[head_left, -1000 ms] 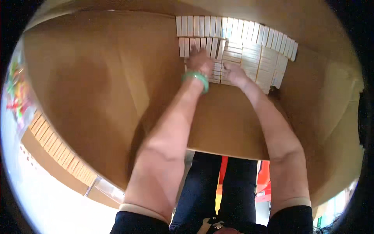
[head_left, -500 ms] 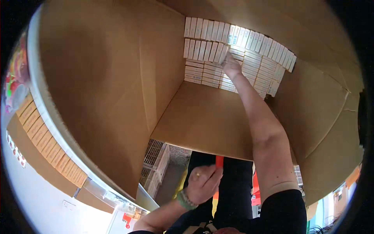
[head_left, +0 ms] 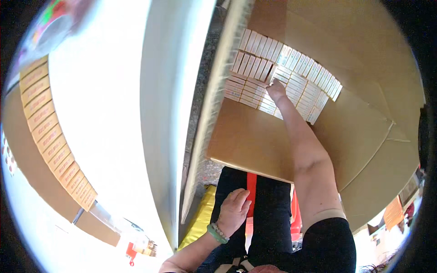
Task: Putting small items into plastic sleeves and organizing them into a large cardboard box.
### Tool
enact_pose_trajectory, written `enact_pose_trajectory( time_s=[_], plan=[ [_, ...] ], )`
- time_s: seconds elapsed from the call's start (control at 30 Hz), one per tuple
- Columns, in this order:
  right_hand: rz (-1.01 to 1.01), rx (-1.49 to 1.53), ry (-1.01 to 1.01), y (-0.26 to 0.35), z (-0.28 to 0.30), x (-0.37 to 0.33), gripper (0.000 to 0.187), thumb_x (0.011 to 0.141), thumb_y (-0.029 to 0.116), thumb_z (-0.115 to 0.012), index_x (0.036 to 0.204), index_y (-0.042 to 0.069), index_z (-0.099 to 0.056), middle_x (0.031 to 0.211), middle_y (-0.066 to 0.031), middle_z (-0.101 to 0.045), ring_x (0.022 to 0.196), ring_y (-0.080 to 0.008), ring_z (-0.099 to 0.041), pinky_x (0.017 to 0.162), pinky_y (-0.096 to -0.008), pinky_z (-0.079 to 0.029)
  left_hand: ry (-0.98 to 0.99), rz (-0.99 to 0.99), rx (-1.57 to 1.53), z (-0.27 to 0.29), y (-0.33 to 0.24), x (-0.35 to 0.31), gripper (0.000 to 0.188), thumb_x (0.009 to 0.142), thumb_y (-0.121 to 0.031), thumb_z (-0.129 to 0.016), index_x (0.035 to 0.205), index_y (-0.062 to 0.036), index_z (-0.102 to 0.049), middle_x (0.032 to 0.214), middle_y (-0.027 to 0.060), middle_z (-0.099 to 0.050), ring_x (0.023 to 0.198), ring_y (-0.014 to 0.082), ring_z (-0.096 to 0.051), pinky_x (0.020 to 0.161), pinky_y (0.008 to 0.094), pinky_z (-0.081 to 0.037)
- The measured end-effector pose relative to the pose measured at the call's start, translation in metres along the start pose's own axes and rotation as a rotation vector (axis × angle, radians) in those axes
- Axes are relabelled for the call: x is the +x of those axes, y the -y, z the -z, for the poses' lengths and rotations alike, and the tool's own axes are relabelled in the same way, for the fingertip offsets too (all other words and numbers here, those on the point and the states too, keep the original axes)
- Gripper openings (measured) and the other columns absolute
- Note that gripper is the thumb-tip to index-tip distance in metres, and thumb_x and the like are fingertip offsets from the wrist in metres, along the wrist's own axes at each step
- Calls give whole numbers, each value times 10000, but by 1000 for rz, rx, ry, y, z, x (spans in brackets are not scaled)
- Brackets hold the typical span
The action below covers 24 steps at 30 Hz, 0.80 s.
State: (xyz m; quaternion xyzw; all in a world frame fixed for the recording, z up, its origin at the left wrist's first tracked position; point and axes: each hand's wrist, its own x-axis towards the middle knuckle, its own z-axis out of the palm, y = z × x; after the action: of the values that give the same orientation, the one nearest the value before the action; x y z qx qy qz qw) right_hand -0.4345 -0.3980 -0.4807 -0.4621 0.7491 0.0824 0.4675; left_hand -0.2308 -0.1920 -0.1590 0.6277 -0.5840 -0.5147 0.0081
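Cardboard carton (head_left: 359, 127), big, opening toward the wearer, with white boxes (head_left: 298, 84) packed at its far end. Upper two rows stand on edge side by side; below them, flat stacks in columns. Right hand (head_left: 276, 89) is reached deep in, touching the boxes where the second upright row meets the flat stacks. Its fingers are bent and drawn close together; cannot tell if a box is pinched between them.

Left hand (head_left: 234, 210) is outside the carton, low, in front of dark trousers (head_left: 273, 214). Loosely open, fingers slightly bent and side by side, back of hand up, palm out of sight. Fingertips beside a red strip (head_left: 251, 179); contact unclear. Green bracelet (head_left: 218, 233) on that wrist.

Carton's corrugated edge (head_left: 214, 91) runs steeply down left of the boxes. Further left, a bright white surface (head_left: 109, 104), washed out, then a curved line of orange boxes (head_left: 48, 129), side by side. Blurred colourful plastic item (head_left: 52, 34) at upper left. Yellow object (head_left: 200, 218) below the carton, just left of the trousers. Small red piece (head_left: 131, 251) at lower left. Lower right: room clutter, too small to tell.
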Motion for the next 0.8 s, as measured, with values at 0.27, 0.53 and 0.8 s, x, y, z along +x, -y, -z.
enact_pose_trajectory(
  time_s=[0.27, 0.53, 0.8],
  plan=[
    [42, 220, 200, -26, 21, -88, 480, 789, 293, -583, 1174, 6, -564, 1181, -205, -576, 1065, -356, -554, 921, -374, -435, -47, -24, -98, 25, -41, -33, 289, 787, -113, -645, 1058, -32, -586, 1046, 162, -596, 974, 333, -574, 851, 400, -480],
    [316, 352, 1, 37, 141, -273, 271, 827, 107, -570, 1074, -2, -593, 1014, -106, -623, 950, -198, -581, 839, -304, -450, -224, -373, -329, 118, -109, -76, 245, 765, -125, -688, 978, -29, -616, 989, 121, -613, 896, 285, -606, 772, 366, -501],
    [611, 540, -229, 220, 210, -381, 210, 834, 14, -583, 1043, -5, -590, 944, -72, -603, 857, -150, -569, 758, -251, -468, -1152, 156, -201, 252, -63, -104, 349, 784, -102, -656, 1098, 19, -565, 1084, 180, -583, 946, 303, -577, 805, 370, -459]
  ],
)
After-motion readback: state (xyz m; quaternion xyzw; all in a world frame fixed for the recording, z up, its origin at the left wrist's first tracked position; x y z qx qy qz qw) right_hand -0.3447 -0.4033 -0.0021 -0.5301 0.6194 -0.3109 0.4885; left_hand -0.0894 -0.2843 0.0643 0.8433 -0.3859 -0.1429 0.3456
